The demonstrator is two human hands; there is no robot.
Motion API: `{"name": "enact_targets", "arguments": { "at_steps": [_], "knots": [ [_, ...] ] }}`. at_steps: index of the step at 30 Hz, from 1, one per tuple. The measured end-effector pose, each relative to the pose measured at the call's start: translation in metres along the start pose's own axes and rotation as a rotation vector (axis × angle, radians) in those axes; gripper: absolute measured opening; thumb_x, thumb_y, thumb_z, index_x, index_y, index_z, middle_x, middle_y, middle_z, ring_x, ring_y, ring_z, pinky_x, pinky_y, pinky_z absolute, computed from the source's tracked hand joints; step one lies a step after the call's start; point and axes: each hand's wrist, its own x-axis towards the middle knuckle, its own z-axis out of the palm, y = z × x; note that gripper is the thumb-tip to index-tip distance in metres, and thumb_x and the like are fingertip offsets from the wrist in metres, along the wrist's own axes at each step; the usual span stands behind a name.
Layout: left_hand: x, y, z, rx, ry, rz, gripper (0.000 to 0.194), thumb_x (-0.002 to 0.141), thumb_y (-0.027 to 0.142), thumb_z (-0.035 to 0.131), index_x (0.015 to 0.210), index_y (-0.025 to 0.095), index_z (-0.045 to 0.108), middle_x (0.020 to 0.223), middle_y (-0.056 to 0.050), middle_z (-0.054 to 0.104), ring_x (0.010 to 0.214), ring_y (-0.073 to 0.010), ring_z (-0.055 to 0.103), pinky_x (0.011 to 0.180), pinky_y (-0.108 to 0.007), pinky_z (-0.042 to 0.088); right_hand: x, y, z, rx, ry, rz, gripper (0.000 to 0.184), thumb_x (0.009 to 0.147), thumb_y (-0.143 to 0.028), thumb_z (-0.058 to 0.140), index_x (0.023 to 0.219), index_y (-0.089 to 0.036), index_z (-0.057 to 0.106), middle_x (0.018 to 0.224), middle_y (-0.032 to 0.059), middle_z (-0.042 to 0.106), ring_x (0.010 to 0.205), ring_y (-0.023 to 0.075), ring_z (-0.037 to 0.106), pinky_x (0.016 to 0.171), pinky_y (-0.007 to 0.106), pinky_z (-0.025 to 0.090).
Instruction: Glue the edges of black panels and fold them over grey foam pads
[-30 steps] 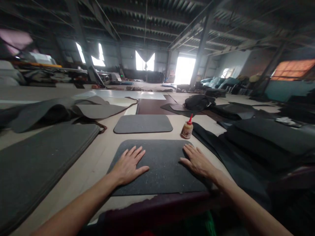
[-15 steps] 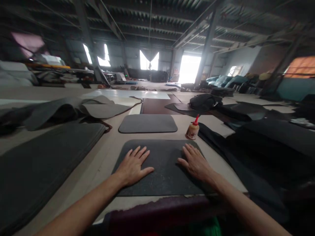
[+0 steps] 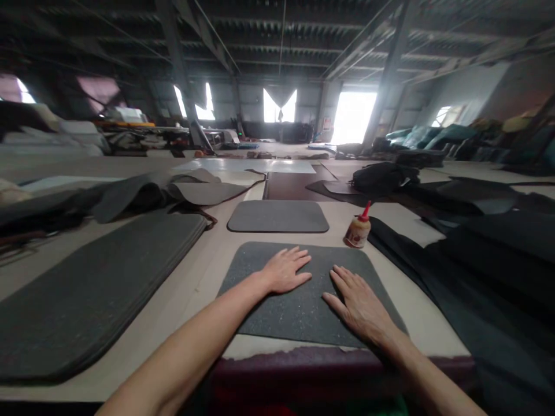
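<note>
A dark grey mat (image 3: 277, 318) with rounded far corners lies flat on the table in front of me. My left hand (image 3: 286, 271) rests palm down on its upper middle, fingers spread and pointing to the right. On the mat's right half lies my right hand (image 3: 359, 303), also flat, its thumb apart from the fingers. Neither hand holds anything. Past the far edge lies a smaller grey mat (image 3: 278, 216) with rounded corners. A squat glue bottle (image 3: 358, 231) with a red pointed nozzle stands just beyond the mat's far right corner.
A stack of dark mats (image 3: 99, 289) lies at left, with curled grey sheets (image 3: 130, 193) behind it. Black material (image 3: 489, 260) covers the right side. A dark bundle (image 3: 384, 176) sits further back. The table's front edge (image 3: 321, 355) is worn and maroon.
My left hand has slid right and farther up the mat, nearer my right hand. The right hand stays on the right half, slightly lower. The view has turned a little left.
</note>
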Motion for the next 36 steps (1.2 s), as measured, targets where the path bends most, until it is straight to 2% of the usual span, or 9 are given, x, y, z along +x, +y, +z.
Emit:
{"name": "enact_targets", "arguments": {
  "at_steps": [7, 12, 18, 23, 27, 29, 31, 33, 36],
  "knots": [
    [-0.053, -0.069, -0.006, 0.061, 0.03, -0.272, 0.067, 0.1, 0.06, 0.034, 0.152, 0.019, 0.041, 0.161, -0.011, 0.035, 0.15, -0.0317, 0.029, 0.122, -0.051, 0.026, 0.001, 0.003, 0.003, -0.008, 0.024, 0.03, 0.073, 0.102, -0.062, 0.036, 0.149, -0.007, 0.048, 0.157, 0.0163, 0.037, 0.146, 0.0339, 0.031, 0.12, 0.052, 0.027],
    [-0.103, -0.08, -0.011, 0.074, 0.007, -0.404, 0.07, 0.1, 0.06, 0.03, 0.155, 0.017, 0.034, 0.164, -0.01, 0.028, 0.152, -0.0298, 0.022, 0.123, -0.049, 0.023, 0.004, 0.01, 0.007, -0.074, 0.064, 0.05, 0.069, 0.103, -0.057, 0.036, 0.143, -0.003, 0.051, 0.152, 0.0231, 0.042, 0.143, 0.0378, 0.035, 0.116, 0.053, 0.033],
    [-0.144, -0.062, -0.02, 0.087, -0.033, -0.476, 0.067, 0.101, 0.06, 0.032, 0.157, 0.022, 0.031, 0.165, -0.006, 0.026, 0.152, -0.031, 0.022, 0.123, -0.053, 0.021, -0.017, 0.042, 0.003, -0.086, 0.077, -0.115, 0.045, 0.103, -0.041, 0.034, 0.128, -0.018, 0.064, 0.143, 0.0182, 0.053, 0.139, 0.0373, 0.041, 0.11, 0.057, 0.04],
    [-0.175, -0.027, -0.03, 0.113, -0.018, -0.474, 0.061, 0.102, 0.052, 0.037, 0.154, 0.02, 0.038, 0.165, -0.01, 0.027, 0.152, -0.0365, 0.02, 0.12, -0.064, 0.023, -0.064, 0.075, 0.001, -0.135, 0.171, -0.126, 0.049, 0.103, -0.037, 0.03, 0.131, -0.015, 0.064, 0.146, 0.0201, 0.051, 0.142, 0.0393, 0.037, 0.11, 0.063, 0.039],
    [-0.206, 0.006, -0.035, -0.033, -0.048, -0.188, 0.056, 0.104, 0.051, 0.032, 0.156, 0.031, 0.031, 0.166, -0.003, 0.025, 0.155, -0.0278, 0.014, 0.125, -0.056, 0.019, -0.099, 0.071, -0.003, -0.056, 0.126, -0.227, 0.065, 0.1, -0.054, 0.044, 0.154, -0.017, 0.043, 0.158, 0.0146, 0.037, 0.144, 0.0343, 0.036, 0.114, 0.057, 0.039],
    [-0.22, 0.02, -0.036, -0.109, -0.103, -0.086, 0.07, 0.097, 0.064, 0.045, 0.158, 0.034, 0.025, 0.166, -0.005, 0.026, 0.154, -0.0296, 0.019, 0.124, -0.058, 0.021, -0.113, 0.066, -0.005, -0.033, 0.073, -0.289, 0.081, 0.093, -0.06, 0.057, 0.159, -0.019, 0.034, 0.161, 0.0136, 0.031, 0.144, 0.0365, 0.035, 0.113, 0.058, 0.041],
    [-0.233, 0.03, -0.035, -0.119, -0.13, -0.056, 0.092, 0.083, 0.073, 0.062, 0.158, 0.035, 0.023, 0.166, -0.007, 0.025, 0.152, -0.0348, 0.023, 0.123, -0.062, 0.022, -0.122, 0.063, -0.01, -0.018, 0.048, -0.316, 0.085, 0.089, -0.053, 0.063, 0.16, -0.021, 0.031, 0.161, 0.0128, 0.03, 0.144, 0.0386, 0.035, 0.111, 0.059, 0.043],
    [-0.246, 0.036, -0.033, -0.092, -0.113, -0.062, 0.094, 0.082, 0.061, 0.07, 0.158, 0.036, 0.022, 0.165, -0.007, 0.026, 0.151, -0.0361, 0.026, 0.122, -0.063, 0.024, -0.128, 0.062, -0.019, 0.012, 0.035, -0.318, 0.07, 0.091, -0.035, 0.057, 0.157, -0.025, 0.039, 0.159, 0.0097, 0.035, 0.141, 0.037, 0.041, 0.108, 0.057, 0.047],
    [-0.264, 0.036, -0.03, -0.056, -0.056, -0.061, 0.081, 0.088, 0.019, 0.058, 0.158, 0.038, 0.022, 0.163, -0.003, 0.034, 0.149, -0.0301, 0.032, 0.121, -0.057, 0.031, -0.128, 0.061, -0.044, 0.094, -0.004, -0.315, 0.059, 0.089, -0.017, 0.044, 0.145, -0.032, 0.057, 0.147, 0.0037, 0.053, 0.128, 0.0296, 0.056, 0.102, 0.045, 0.055]
  ]
}}
